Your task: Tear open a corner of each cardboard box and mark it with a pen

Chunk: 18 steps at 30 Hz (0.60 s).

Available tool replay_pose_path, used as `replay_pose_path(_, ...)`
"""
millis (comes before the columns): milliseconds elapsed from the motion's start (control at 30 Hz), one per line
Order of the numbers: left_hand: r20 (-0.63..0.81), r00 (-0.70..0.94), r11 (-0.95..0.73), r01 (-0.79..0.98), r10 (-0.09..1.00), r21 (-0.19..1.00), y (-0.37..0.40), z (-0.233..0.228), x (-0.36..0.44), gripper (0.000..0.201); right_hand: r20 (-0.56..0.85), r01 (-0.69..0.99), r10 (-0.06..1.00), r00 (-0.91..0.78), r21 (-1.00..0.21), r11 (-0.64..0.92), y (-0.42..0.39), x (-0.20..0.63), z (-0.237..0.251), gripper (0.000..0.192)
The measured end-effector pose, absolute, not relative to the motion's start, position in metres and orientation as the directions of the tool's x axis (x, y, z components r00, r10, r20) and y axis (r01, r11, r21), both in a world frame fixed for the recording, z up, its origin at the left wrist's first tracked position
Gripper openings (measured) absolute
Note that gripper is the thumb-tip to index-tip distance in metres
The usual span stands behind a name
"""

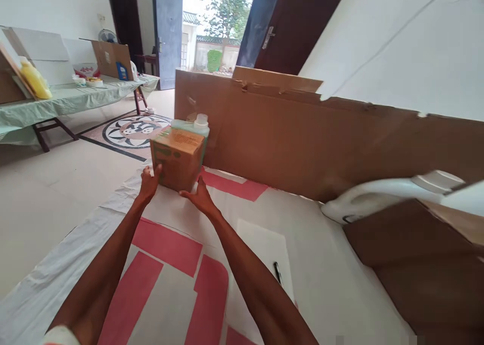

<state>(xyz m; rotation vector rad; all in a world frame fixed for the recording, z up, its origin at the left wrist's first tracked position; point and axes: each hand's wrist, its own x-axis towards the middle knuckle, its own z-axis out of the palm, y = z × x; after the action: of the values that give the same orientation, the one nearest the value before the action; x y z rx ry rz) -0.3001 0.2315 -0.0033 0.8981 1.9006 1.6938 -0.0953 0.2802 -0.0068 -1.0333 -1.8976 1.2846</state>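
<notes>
A small brown cardboard box (176, 161) stands near the far left edge of the cloth-covered table (313, 264). My left hand (150, 181) grips its left side and my right hand (199, 195) its lower right corner, so the box sits between them. Right behind the box is a pale green translucent jug (206, 133) with a white cap, partly hidden by it. Under my right forearm lies a sheet of white paper (260, 239), with a black pen (278, 273) on it.
A long cardboard panel (302, 143) borders the table's far side. At the right are a white plastic jug (378, 199) and a larger cardboard box (427, 259). Across the room, another table (75, 100) holds a yellow bottle (35, 79). A doorway (215, 32) opens outside.
</notes>
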Motion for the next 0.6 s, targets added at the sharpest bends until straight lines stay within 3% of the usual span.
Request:
replay_pose_path(100,0.069,-0.701,0.099,0.196,0.71,0.976,0.185,0.004,-0.252,0.081,0.008,0.281,0.878,-0.479,-0.946,0.162,0.211,-0.034,0.001,0.079)
replay_pose_path(200,0.066,-0.563,0.08,0.231,0.824,0.97,0.123,0.007,-0.182,0.077,-0.012,0.299,0.903,-0.43,-0.946,0.13,0.114,0.056,0.014,0.045)
replay_pose_path(267,0.067,-0.421,0.057,0.275,0.905,0.96,0.08,0.008,-0.127,0.074,0.073,0.387,0.974,-0.212,-0.909,0.153,0.047,0.126,0.031,0.036)
replay_pose_path(333,0.033,-0.285,0.047,0.269,0.958,0.962,0.04,0.01,-0.068,0.07,0.282,0.583,0.951,0.122,-0.796,0.161,-0.015,0.198,0.059,0.03)
replay_pose_path(400,0.02,-0.125,0.01,0.233,0.992,0.972,0.008,0.011,-0.009,0.067,0.567,0.778,0.705,0.426,-0.627,0.033,-0.068,0.267,0.092,0.031)
replay_pose_path(433,0.027,-0.028,-0.02,0.208,0.999,0.978,-0.006,0.011,0.02,0.066,0.68,0.8,0.488,0.548,-0.596,-0.068,-0.091,0.298,0.106,0.035)
replay_pose_path(500,0.058,0.194,-0.087,0.143,0.979,0.986,-0.03,0.011,0.074,0.063,0.755,0.758,0.105,0.647,-0.624,-0.188,-0.127,0.352,0.123,0.042)
replay_pose_path(533,0.071,0.308,-0.11,0.109,0.949,0.988,-0.04,0.011,0.099,0.062,0.722,0.705,-0.006,0.691,-0.677,-0.211,-0.14,0.376,0.124,0.046)
replay_pose_path(600,0.103,0.503,-0.147,0.048,0.858,0.988,-0.057,0.011,0.142,0.063,0.547,0.531,-0.002,0.837,-0.813,-0.239,-0.156,0.417,0.107,0.057)
